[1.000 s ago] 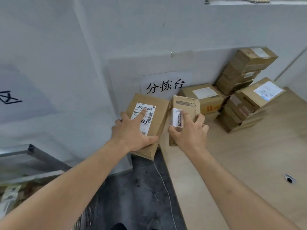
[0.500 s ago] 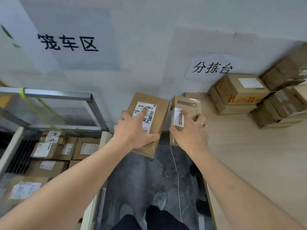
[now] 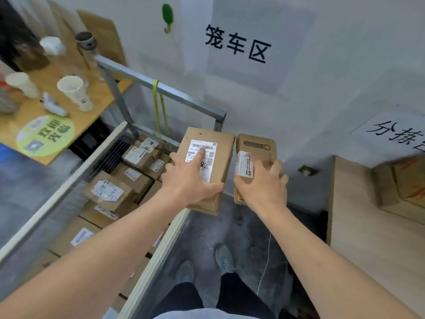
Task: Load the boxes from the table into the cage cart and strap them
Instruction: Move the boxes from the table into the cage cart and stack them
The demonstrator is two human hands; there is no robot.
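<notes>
My left hand [image 3: 190,178] grips a flat cardboard box with a barcode label [image 3: 215,146] from above, thumb round its near edge. Beside it my right hand [image 3: 262,183] grips a narrower cardboard box [image 3: 255,146] with a white sticker. Both boxes hang in the air at the cage cart's near right corner. The cage cart [image 3: 161,88] has a grey metal frame and several labelled boxes [image 3: 108,192] lying inside. A yellow-green strap [image 3: 158,111] hangs from its top rail. The sorting table [image 3: 358,231] stands at the right with more boxes [image 3: 404,180] on it.
A wooden side table [image 3: 96,93] at the upper left carries paper cups [image 3: 73,90] and a round green sticker. White walls with printed signs stand behind. My feet [image 3: 207,263] stand on the dark floor between cart and table, beside a thin white cable [image 3: 266,265].
The view has swung left from the sorting table to the cage cart. Both hands have carried their boxes along, now over the cart's right corner. Grips are unchanged.
</notes>
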